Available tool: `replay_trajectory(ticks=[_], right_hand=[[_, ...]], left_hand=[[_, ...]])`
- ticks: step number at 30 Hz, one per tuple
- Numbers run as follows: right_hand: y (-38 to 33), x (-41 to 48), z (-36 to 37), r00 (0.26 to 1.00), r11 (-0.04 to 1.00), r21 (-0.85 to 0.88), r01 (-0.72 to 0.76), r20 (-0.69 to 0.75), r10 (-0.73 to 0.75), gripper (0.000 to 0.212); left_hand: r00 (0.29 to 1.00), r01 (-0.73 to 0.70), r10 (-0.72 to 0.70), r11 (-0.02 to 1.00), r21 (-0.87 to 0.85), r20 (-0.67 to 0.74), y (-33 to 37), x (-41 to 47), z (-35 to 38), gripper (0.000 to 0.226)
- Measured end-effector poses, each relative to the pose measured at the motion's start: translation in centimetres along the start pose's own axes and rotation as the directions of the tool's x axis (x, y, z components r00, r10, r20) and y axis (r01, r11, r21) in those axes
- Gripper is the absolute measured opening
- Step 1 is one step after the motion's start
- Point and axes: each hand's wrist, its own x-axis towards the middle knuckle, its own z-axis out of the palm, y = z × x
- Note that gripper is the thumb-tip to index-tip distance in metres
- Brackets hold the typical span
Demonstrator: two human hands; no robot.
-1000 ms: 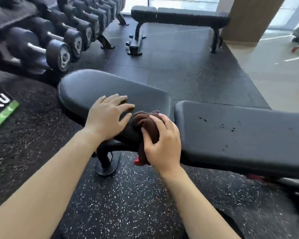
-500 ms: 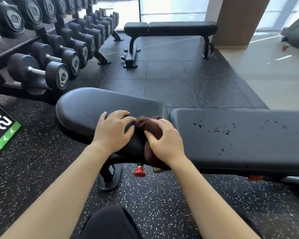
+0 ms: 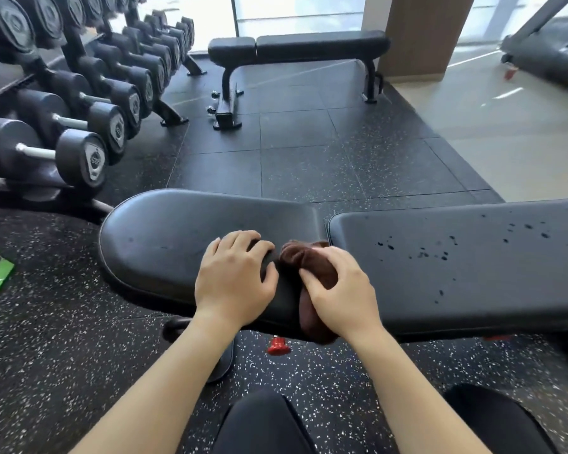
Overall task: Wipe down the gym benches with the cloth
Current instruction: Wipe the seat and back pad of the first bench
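Wiping seems to be at the right end of the near bench's seat pad, where the brown cloth sits bunched by the gap. Next, I judge, a sweep right across the back pad and its droplets. The right hand grips the cloth, fingers curled; the left hand rests loosely bent on the pad, holding nothing

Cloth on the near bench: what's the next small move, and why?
Probably sweep the cloth rightward across the long pad. The right hand grips it bunched where the two pads meet, dark droplets dot the long pad beside it, and the left hand rests on the seat pad.
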Motion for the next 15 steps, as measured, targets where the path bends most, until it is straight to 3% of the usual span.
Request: replay_trajectory(ticks=[3,6,9,12,15], right_hand=[[-0.2,1.2,0.3,1.000,1.000,0.016,-0.009,-0.014,0.009,0.020],[-1.3,2.9,0.3,0.998,0.999,-0.025,-0.022,0.064,0.024,0.022],[-2.4,1.3,0.9,0.986,0.994,-0.066,0.093,0.145,-0.082,0.028],[-5.4,0.5,3.3,0.964,0.980,-0.067,0.187,0.203,-0.170,0.035],[-9.3,1.6,6.0,0.918,0.958,-0.088,0.274,0.321,-0.233,0.038]], left_hand=[[1.000,0.008,-0.008,1.000,-0.002,-0.013,0.0,0.0,0.1,0.030],[1.000,-0.003,0.004,0.998,-0.055,0.006,0.0,-0.1,-0.2,0.025],[0.998,0.060,-0.065,0.980,-0.188,-0.023,-1.1,-0.6,-1.9,0.022],[0.980,0.118,-0.140,0.981,-0.156,-0.140,-4.6,-1.2,-4.5,0.023],[0.978,0.165,-0.180,0.977,-0.136,-0.109,-7.5,-1.6,-6.5,0.024]])
